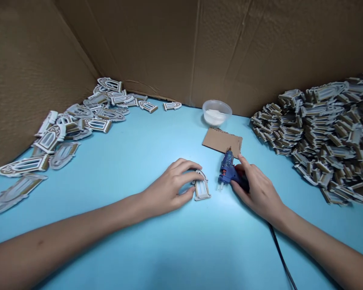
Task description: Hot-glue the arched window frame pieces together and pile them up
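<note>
My left hand [174,186] rests on the blue table with its thumb and fingers curled on a small arched window-shaped piece [202,190]. The piece lies flat, its pale inner side up, and my fingertips cover part of its upper end. Just to the right, my right hand [258,192] is closed around the handle of a blue hot glue gun [227,169]. The gun lies on its side, and its nozzle reaches over the near edge of a cardboard piece [219,140]. A clear stub of glue stick shows at the rear of the gun.
A clear plastic bowl [217,114] with white contents stands behind the cardboard. Loose window-shaped pieces [97,125] lie scattered at the left; a tall heap of similar pieces [323,133] fills the right. Cardboard walls [157,44] enclose the table. A black cord [280,251] trails toward the front.
</note>
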Demonstrator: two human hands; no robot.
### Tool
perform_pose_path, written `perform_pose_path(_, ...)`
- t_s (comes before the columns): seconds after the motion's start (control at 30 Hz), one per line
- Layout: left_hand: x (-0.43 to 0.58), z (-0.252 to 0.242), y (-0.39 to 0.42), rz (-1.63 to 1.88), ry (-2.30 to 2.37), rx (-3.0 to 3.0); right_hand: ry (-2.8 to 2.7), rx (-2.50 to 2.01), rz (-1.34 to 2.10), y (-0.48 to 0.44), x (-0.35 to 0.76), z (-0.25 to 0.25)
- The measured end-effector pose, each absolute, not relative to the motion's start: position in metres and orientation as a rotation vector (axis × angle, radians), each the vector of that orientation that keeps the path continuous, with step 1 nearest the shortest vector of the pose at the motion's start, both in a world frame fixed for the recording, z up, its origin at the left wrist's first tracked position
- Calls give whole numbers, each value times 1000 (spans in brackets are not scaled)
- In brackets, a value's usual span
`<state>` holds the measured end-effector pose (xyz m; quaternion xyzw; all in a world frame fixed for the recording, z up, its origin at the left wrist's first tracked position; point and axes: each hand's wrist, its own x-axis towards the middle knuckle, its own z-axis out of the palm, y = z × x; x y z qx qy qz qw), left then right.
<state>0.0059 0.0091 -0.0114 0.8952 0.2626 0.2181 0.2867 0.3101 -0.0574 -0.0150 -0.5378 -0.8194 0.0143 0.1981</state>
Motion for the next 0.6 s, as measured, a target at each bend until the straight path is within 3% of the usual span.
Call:
perform_pose_path(0.27,6,-13,8,577,703,2407,-2125,-1606,213,-53,313,-13)
perform_pose_path(0.6,6,-14,9,608,681,2440,-1705,-1220,891,-47,341,-28)
